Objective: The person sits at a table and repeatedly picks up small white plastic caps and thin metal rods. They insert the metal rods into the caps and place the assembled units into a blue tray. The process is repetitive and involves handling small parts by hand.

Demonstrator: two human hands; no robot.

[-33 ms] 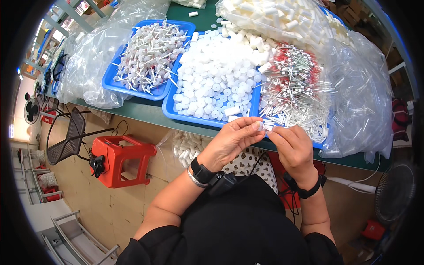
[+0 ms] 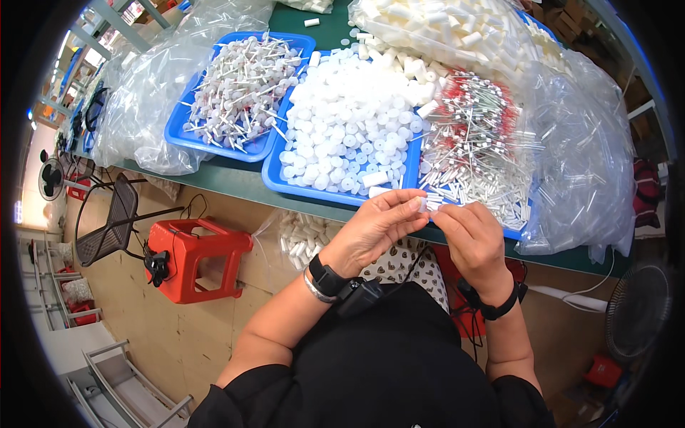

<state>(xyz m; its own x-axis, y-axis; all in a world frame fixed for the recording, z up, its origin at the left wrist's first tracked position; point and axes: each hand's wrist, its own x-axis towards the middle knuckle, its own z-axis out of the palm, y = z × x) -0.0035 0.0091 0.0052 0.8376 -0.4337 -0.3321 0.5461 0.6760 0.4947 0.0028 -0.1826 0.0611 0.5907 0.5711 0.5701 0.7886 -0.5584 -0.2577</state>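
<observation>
At the front edge of the table, my left hand [image 2: 382, 225] pinches a small translucent white round cap [image 2: 422, 205] between thumb and fingertips. Close beside it, my right hand [image 2: 474, 239] is closed on a thin white stick [image 2: 433, 206], whose far end lies against the cap. Whether the stick has entered the cap is too small to tell. Just beyond my left hand is a blue tray [image 2: 285, 184] heaped with similar caps and several white foam cylinders [image 2: 374, 179]. Past my right hand lies a pile of thin white sticks, some red-tinged [image 2: 474, 135].
A second blue tray [image 2: 182, 146], full of stick-and-cap pieces, stands to the left. Clear plastic bags [image 2: 581, 164] flank the trays, and a large bag of white cylinders [image 2: 442, 28] lies behind. On the floor are a red stool [image 2: 196, 274] and a fan [image 2: 637, 312].
</observation>
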